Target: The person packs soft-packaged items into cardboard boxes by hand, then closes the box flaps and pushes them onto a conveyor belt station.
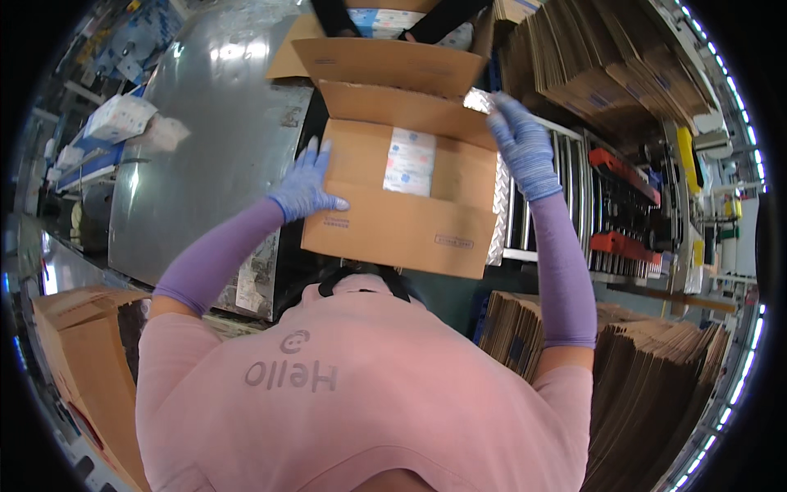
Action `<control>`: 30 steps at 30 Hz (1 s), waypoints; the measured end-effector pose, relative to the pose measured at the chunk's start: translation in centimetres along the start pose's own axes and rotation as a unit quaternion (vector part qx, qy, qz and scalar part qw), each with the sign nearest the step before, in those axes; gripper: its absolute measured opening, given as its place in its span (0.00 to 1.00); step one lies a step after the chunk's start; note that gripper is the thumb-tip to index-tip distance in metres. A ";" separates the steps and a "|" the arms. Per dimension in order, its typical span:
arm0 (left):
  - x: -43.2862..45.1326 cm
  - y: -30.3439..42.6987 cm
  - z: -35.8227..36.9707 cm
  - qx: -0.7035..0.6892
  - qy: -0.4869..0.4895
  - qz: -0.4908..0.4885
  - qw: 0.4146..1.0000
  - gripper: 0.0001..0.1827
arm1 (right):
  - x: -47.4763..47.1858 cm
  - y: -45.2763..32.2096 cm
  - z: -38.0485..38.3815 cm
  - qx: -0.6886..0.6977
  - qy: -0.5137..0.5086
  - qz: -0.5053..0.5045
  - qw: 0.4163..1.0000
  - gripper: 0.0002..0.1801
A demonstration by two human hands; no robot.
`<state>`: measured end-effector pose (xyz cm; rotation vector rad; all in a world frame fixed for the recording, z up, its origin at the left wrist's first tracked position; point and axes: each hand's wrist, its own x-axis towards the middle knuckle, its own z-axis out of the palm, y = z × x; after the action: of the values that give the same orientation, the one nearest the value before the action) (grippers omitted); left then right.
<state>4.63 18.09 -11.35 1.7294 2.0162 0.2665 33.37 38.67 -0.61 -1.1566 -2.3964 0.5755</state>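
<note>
A cardboard carton [393,230] sits in front of me, its near long flap leaning towards me and its far long flap raised. Its two short flaps are folded inward, and white printed plastic packs [409,163] show in the gap between them. My left hand [309,184], in a blue knit glove, lies against the carton's left side with the fingers spread and the thumb over the near flap. My right hand [521,144], gloved alike, is at the far right corner by the raised flap, fingers extended. Whether its fingertips touch the flap is unclear.
Beyond my carton, another person's dark sleeves [332,17] reach to a second open carton [393,64]. A metal table [203,141] is on the left, a roller conveyor [569,166] on the right. Flattened cartons [602,61] stand far right, more [652,369] near right.
</note>
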 end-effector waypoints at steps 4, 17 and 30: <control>-1.2 -3.1 5.6 -0.313 -0.022 -0.127 0.941 0.64 | -0.9 1.7 4.9 -0.214 0.185 -0.157 0.946 0.23; 0.5 -2.9 0.2 -0.473 -0.260 -0.155 0.828 0.46 | -14.8 4.3 10.9 -0.277 -0.106 -0.016 0.955 0.31; 5.3 9.0 9.2 -0.666 -0.301 -0.168 0.661 0.44 | -10.3 11.9 5.5 -0.222 0.018 0.167 0.961 0.36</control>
<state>16.36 23.48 -16.57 0.3557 0.9743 0.6931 43.84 36.16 -13.35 -1.7632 -2.3807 0.1048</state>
